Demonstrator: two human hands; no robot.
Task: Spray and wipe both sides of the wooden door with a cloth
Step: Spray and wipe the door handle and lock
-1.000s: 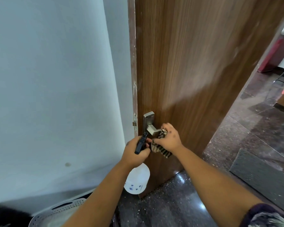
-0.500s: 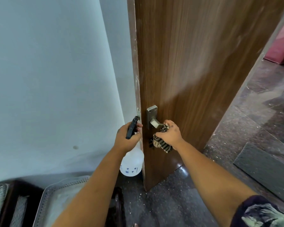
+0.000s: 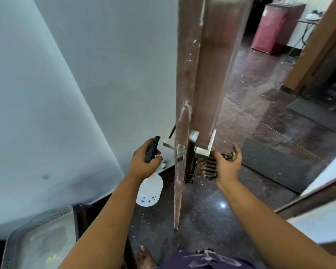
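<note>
Dark speckled floor point(image 3: 202, 220) underfoot. Left hand point(image 3: 144, 162) gripped the spray bottle point(image 3: 148, 191); right hand point(image 3: 228, 165) clutched the striped cloth point(image 3: 209, 167) beside the lever handle point(image 3: 207, 150). Wooden door point(image 3: 208, 74) stood edge-on between them. Best swung by its edge, keeping both faces reachable.
</note>
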